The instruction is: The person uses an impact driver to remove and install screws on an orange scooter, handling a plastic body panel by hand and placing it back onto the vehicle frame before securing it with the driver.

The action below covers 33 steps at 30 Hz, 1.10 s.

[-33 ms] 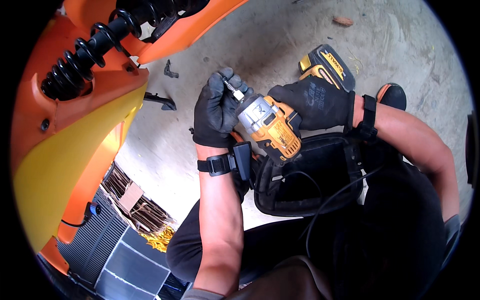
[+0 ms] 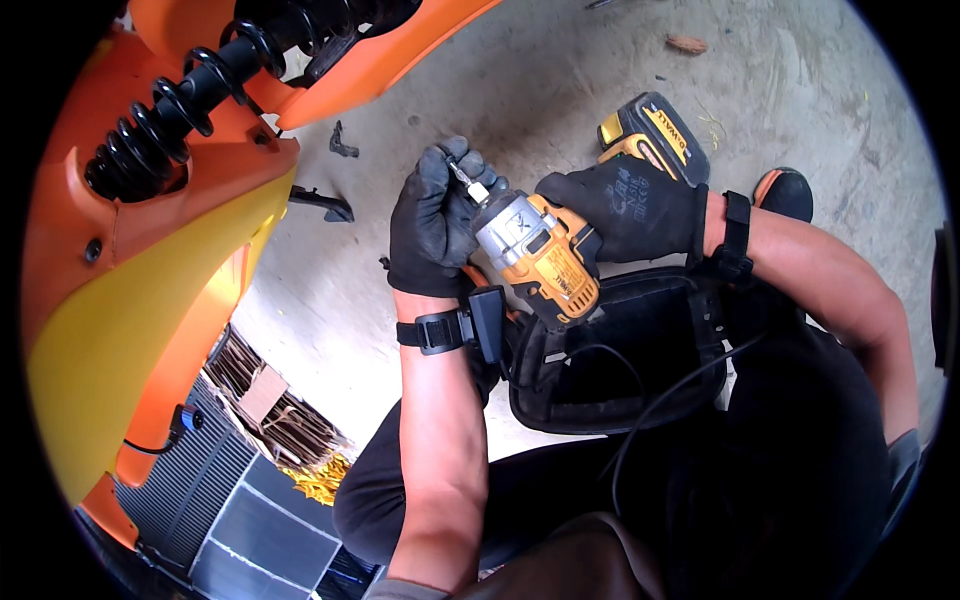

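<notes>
Gripping the yellow impact driver (image 2: 553, 265) in the gloved right hand (image 2: 628, 208) — holding it slantwise between both hands — and pinching its metal bit (image 2: 460, 175) in the gloved left hand (image 2: 432, 218).

Matt black gloves (image 2: 425, 245) and a power driver (image 2: 562, 280) of yellow plastic and dull silver metal occupy center frame, its bit (image 2: 475, 189) bright metal. Smooth, satiny plastic panels (image 2: 130, 340) and a glossy black metal spring (image 2: 140, 150) fill the upper left; rough-edged cardboard (image 2: 265, 392) and shiny gold foil-like scraps (image 2: 318, 482) lie lower left; the upper-center concrete floor (image 2: 520, 100) is matt.
</notes>
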Each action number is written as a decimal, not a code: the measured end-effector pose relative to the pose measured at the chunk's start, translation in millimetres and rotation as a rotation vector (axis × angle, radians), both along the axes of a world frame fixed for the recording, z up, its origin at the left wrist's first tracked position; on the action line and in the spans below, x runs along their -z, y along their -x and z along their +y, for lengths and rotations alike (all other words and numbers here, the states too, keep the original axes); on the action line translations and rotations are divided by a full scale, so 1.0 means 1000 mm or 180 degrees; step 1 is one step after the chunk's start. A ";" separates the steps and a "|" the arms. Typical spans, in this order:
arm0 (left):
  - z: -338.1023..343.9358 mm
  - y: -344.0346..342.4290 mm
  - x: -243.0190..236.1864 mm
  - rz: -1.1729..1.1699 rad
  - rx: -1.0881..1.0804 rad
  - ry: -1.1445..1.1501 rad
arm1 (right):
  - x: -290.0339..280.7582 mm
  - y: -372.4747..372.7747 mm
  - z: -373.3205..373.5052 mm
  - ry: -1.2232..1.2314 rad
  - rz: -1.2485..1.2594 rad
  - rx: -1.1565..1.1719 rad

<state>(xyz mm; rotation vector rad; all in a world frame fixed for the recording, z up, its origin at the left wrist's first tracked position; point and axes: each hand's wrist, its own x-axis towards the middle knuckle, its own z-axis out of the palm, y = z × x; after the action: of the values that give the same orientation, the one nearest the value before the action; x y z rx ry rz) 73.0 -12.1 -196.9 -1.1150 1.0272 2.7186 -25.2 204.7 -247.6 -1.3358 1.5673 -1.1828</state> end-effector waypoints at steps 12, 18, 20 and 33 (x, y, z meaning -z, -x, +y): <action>-0.015 0.010 -0.009 -0.0305 0.0332 0.0187 | 0.021 -0.009 -0.006 0.0045 0.0998 0.0337; -0.041 0.034 -0.003 -0.0103 0.0680 0.0180 | 0.026 0.011 -0.022 -0.0024 0.1340 0.0733; -0.048 0.043 -0.004 -0.0003 0.0743 0.0119 | 0.009 0.021 -0.031 -0.0489 0.1258 0.0524; -0.061 0.060 -0.008 -0.0384 0.0344 0.0217 | 0.019 0.042 -0.050 0.0149 0.0988 0.0601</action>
<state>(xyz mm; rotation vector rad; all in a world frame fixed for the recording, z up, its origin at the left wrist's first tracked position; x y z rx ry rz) 13.4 -73.2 -189.2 -1.1805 1.1347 2.5175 -67.2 154.9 -267.0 -1.4827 1.9319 -1.1712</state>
